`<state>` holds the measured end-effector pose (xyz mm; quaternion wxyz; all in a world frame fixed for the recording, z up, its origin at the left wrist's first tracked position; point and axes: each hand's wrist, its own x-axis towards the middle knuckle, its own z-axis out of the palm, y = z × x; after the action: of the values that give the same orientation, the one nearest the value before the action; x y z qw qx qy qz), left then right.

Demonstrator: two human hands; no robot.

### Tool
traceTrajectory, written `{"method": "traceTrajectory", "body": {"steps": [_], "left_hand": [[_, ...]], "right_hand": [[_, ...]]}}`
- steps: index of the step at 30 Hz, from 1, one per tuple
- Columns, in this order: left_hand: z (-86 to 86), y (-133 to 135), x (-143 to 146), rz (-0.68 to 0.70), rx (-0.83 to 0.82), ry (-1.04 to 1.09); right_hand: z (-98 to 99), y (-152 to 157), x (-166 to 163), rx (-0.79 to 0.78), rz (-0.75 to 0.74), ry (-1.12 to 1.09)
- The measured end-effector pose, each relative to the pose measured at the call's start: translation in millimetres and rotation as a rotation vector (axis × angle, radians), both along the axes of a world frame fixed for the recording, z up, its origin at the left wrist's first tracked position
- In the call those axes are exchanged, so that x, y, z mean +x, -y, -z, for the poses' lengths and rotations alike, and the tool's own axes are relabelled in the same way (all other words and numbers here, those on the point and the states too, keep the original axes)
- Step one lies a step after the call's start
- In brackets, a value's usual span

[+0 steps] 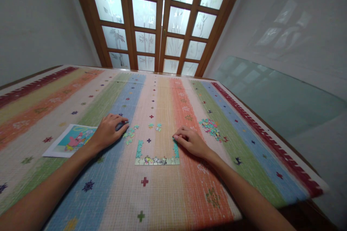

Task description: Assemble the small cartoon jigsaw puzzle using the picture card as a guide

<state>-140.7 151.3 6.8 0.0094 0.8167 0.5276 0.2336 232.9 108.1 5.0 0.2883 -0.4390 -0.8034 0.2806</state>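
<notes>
Head view: a part-built puzzle border [157,160] lies mid-table [162,202]. The right hand [189,140], fingers together, presses its right side at 3 o'clock, seemingly seating an edge piece. The left hand [108,131] curls over loose pieces [130,133] at 10 o'clock, grip unclear; next calls for a matching edge piece

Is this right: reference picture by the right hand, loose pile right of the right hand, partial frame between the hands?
No. The head view shows the reference picture beside the left hand, not the right hand. The loose pile and partial frame are as you say.
</notes>
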Motion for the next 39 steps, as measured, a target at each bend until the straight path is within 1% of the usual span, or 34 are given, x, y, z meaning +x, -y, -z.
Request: {"method": "traceTrajectory", "body": {"steps": [5,12,19,25,31,35,39], "left_hand": [[-0.2,-3,-4,0.001,-0.046,0.001],[0.9,-7,-8,0.017,-0.125,0.083],[0.6,-3,-7,0.042,-0.073,0.048],[-1.9,-3,-5,0.030,-0.158,0.098],[-4.7,-1,-3,0.027,-0.131,0.103],[-7.7,1,0,0.024,-0.188,0.153],[-11.8,4,3,-0.021,-0.229,0.243]], "right_hand": [[-0.5,0,1,-0.007,-0.003,0.012],[-1.7,0,1,0.002,-0.015,0.010],[-5.1,1,0,0.006,-0.014,0.032],[-2.6,0,0,0.041,-0.009,0.007],[-3.8,0,0,0.032,-0.008,0.019],[-6.2,1,0,0.026,-0.011,0.039],[-6.3,0,0,0.029,-0.018,0.044]]}}
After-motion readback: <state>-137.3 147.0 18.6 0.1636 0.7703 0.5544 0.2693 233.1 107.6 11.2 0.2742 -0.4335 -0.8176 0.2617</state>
